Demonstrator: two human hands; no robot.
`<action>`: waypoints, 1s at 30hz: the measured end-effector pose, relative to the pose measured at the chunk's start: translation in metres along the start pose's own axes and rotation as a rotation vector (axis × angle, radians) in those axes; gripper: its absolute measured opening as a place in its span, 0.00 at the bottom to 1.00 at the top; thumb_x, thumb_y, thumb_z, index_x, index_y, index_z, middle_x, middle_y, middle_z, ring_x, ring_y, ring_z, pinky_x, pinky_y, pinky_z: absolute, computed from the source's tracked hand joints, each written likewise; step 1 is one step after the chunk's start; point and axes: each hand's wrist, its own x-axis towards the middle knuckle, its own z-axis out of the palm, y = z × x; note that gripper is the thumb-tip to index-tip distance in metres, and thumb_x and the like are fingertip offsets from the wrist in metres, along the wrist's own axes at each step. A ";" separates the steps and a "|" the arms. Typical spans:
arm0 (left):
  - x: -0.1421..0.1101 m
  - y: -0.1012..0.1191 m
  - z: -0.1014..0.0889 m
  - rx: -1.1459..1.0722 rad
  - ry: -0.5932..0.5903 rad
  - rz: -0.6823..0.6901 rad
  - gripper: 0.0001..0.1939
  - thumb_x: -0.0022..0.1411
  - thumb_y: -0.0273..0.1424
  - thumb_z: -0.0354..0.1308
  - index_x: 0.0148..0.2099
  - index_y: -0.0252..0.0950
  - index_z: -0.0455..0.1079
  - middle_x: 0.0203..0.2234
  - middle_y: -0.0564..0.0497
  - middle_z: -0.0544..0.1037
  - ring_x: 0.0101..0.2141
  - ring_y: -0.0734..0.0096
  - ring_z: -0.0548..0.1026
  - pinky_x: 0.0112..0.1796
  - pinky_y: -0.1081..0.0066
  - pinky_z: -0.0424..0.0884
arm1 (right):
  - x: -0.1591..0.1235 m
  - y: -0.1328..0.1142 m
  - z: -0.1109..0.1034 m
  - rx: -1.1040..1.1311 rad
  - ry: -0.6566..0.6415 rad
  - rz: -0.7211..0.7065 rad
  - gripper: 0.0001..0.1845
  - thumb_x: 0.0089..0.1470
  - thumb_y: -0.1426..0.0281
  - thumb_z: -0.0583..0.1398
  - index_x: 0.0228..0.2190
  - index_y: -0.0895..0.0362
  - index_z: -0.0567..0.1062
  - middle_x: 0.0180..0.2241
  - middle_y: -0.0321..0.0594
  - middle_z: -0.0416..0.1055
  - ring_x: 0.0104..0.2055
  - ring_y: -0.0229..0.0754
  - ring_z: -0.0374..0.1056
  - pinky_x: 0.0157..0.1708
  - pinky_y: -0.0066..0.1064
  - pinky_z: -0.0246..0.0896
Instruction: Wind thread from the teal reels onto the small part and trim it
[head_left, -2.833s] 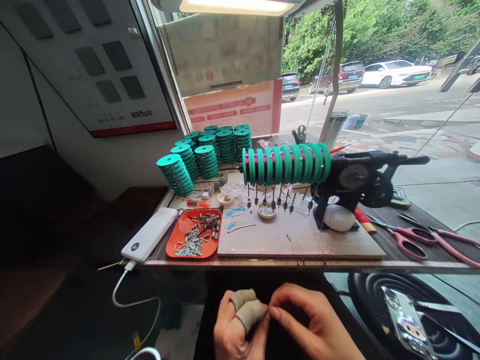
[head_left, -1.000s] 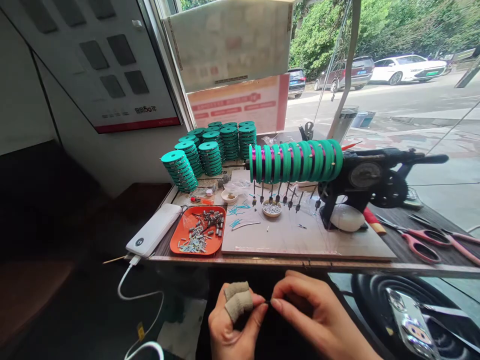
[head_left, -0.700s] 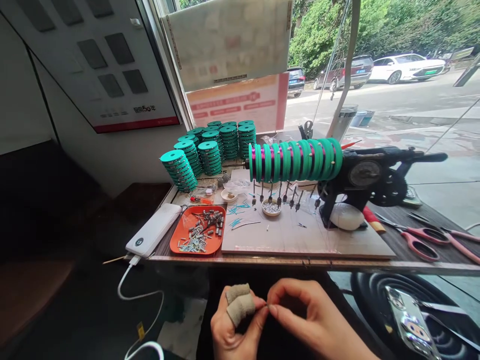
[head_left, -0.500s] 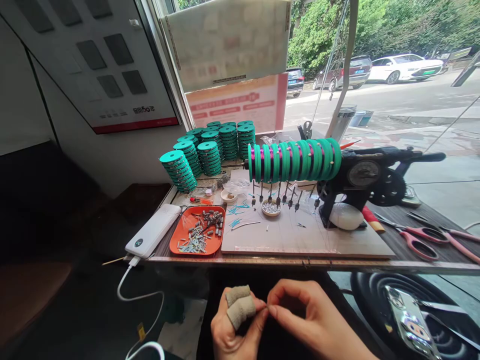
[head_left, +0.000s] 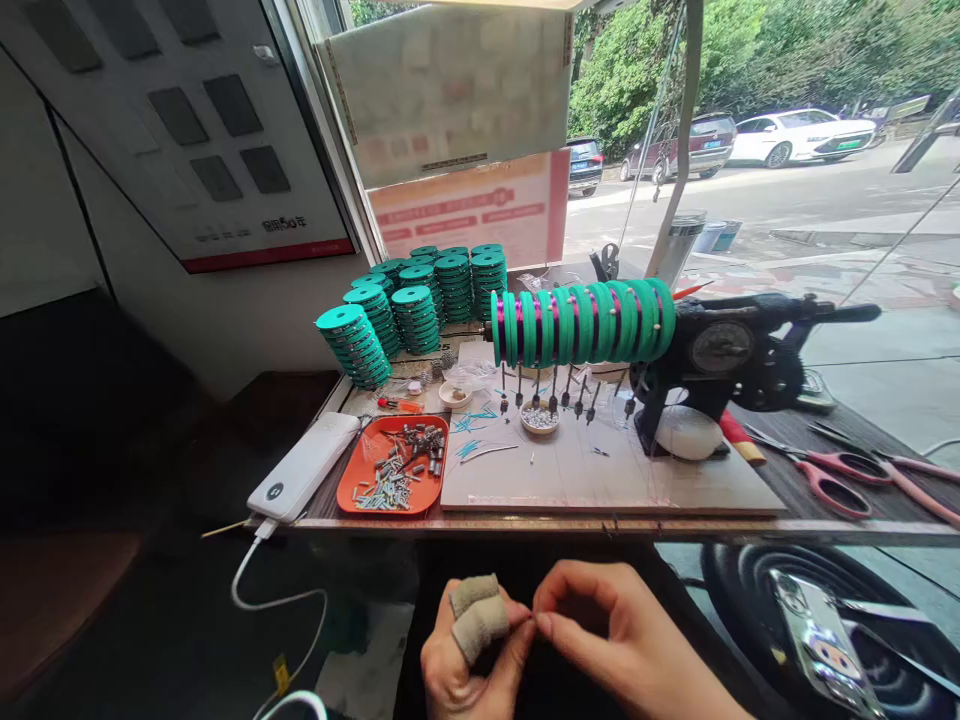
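Observation:
Below the table's front edge, my left hand (head_left: 472,650) is closed in a pinch, with cloth-like tape wrapped round two of its fingers. My right hand (head_left: 622,635) pinches with thumb and forefinger right against the left fingertips. Whatever sits between the two pinches is too small to make out. Above them on the table lies a pale board (head_left: 540,480). A small bowl of silvery beads (head_left: 540,418) rests on it, near scattered short blue pieces (head_left: 469,425). Over the board runs a row of green spools (head_left: 585,322) with purple line, small dark weights hanging beneath.
An orange tray (head_left: 352,500) of metal parts and a white power bank (head_left: 304,465) stand at the left. Stacked green spools (head_left: 416,320) are behind. The spool row joins a black winding machine (head_left: 720,345). Scissors (head_left: 832,490) lie right; a phone (head_left: 825,640) rests lower right.
The view has shifted very slightly. Both hands keep their pinch with fingertips together, almost unmoved.

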 end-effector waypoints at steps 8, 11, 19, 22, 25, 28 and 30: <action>-0.001 0.000 0.001 -0.021 0.006 -0.014 0.06 0.47 0.26 0.64 0.28 0.42 0.74 0.22 0.57 0.73 0.24 0.76 0.72 0.25 0.78 0.68 | 0.001 -0.001 -0.001 0.010 -0.011 0.011 0.08 0.46 0.69 0.56 0.21 0.59 0.70 0.21 0.35 0.66 0.26 0.38 0.61 0.26 0.25 0.53; -0.002 -0.007 -0.001 0.004 -0.022 0.035 0.07 0.47 0.25 0.64 0.30 0.41 0.73 0.23 0.57 0.73 0.24 0.75 0.73 0.25 0.78 0.69 | 0.001 -0.002 -0.001 0.013 -0.016 0.018 0.08 0.46 0.69 0.56 0.20 0.59 0.70 0.20 0.34 0.65 0.25 0.38 0.60 0.25 0.25 0.53; -0.002 0.000 0.000 0.052 0.004 0.063 0.04 0.49 0.27 0.63 0.30 0.40 0.73 0.24 0.55 0.70 0.24 0.76 0.71 0.24 0.78 0.68 | 0.000 -0.004 -0.001 -0.005 -0.025 0.017 0.07 0.45 0.70 0.55 0.19 0.59 0.69 0.19 0.34 0.63 0.24 0.37 0.59 0.24 0.24 0.52; -0.004 0.001 0.004 0.099 0.058 0.104 0.03 0.49 0.26 0.62 0.29 0.40 0.74 0.24 0.54 0.69 0.24 0.75 0.70 0.23 0.76 0.67 | 0.000 -0.006 -0.001 -0.025 -0.021 0.018 0.07 0.44 0.71 0.55 0.19 0.59 0.68 0.18 0.33 0.62 0.24 0.36 0.58 0.23 0.24 0.51; -0.007 -0.003 0.006 0.159 0.103 0.172 0.02 0.51 0.28 0.61 0.30 0.40 0.74 0.25 0.53 0.69 0.25 0.74 0.70 0.24 0.74 0.67 | 0.001 -0.008 -0.001 -0.031 -0.028 0.027 0.06 0.43 0.71 0.54 0.18 0.59 0.67 0.18 0.33 0.61 0.23 0.36 0.57 0.22 0.24 0.50; -0.009 -0.006 0.005 0.223 0.111 0.197 0.02 0.52 0.29 0.60 0.30 0.40 0.73 0.25 0.52 0.70 0.25 0.73 0.70 0.24 0.72 0.67 | 0.001 -0.009 0.000 -0.013 -0.047 0.032 0.06 0.43 0.71 0.54 0.18 0.58 0.66 0.17 0.33 0.59 0.22 0.36 0.56 0.21 0.24 0.49; -0.010 -0.006 0.004 0.248 0.093 0.201 0.02 0.52 0.28 0.60 0.30 0.41 0.73 0.25 0.52 0.70 0.25 0.72 0.69 0.25 0.72 0.67 | 0.001 -0.009 0.001 0.000 -0.052 0.033 0.06 0.43 0.71 0.54 0.18 0.58 0.65 0.17 0.32 0.59 0.22 0.35 0.55 0.21 0.24 0.49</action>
